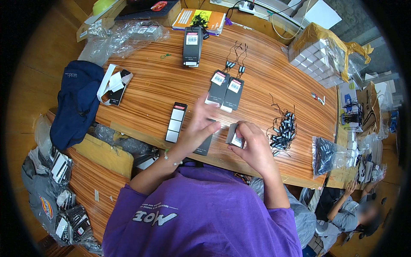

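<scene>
My right hand (253, 143) is closed round a small stack of cards or labels (231, 136) with a white top face, held just above the table near its front edge. To its left is my left hand (200, 123), slightly blurred, thumb and fingers apart, nothing visible in it. Under that hand lies a dark grey hang tag (204, 145), partly covered. Beyond it are two grey hang tags (232, 94) with white stickers and black strings. A black strip with white labels (174, 123) lies beside my left wrist.
Right of my right hand sits a tangled pile of black strings (283, 130). A stack of hang tags (192, 47) stands farther back. White boxes in plastic (317, 58) fill the back right. A navy cloth bag (77, 103) lies left. Another person (351, 210) works at lower right.
</scene>
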Tool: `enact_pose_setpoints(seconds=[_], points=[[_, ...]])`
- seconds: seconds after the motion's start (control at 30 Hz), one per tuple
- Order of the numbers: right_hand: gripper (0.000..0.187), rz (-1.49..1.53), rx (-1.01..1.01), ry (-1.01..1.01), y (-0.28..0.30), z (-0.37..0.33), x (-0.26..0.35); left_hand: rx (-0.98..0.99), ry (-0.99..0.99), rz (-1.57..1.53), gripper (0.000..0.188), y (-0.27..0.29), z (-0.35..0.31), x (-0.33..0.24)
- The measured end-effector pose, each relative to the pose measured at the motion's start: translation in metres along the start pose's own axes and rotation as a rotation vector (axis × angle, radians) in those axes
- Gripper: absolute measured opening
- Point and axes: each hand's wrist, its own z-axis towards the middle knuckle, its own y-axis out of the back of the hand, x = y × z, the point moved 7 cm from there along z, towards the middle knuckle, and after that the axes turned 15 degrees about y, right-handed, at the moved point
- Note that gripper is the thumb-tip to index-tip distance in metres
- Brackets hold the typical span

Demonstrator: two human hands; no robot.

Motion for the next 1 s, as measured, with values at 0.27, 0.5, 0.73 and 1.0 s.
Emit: enact_pose_setpoints(seconds=[0.27, 0.5, 0.73, 1.0], points=[[0.036, -0.403, 0.130, 0.018, -0.058, -0.024, -0.008, -0.325, -0.283, 0.933, 0.067, 0.025, -0.018, -0.046], [0.037, -0.016, 0.043, -0.202, -0.038, -0.034, -0.046, -0.168, -0.189, 1.544, 0.060, 0.013, -0.006, -0.026], [0.043, -0.081, 0.077, -0.217, -0.041, -0.033, -0.041, -0.076, -0.173, 1.583, 0.061, 0.019, 0.015, -0.015], [0.029, 0.001, -0.082, -0.227, -0.042, -0.035, -0.058, -0.131, -0.290, 1.483, 0.058, 0.020, 0.009, -0.018]])
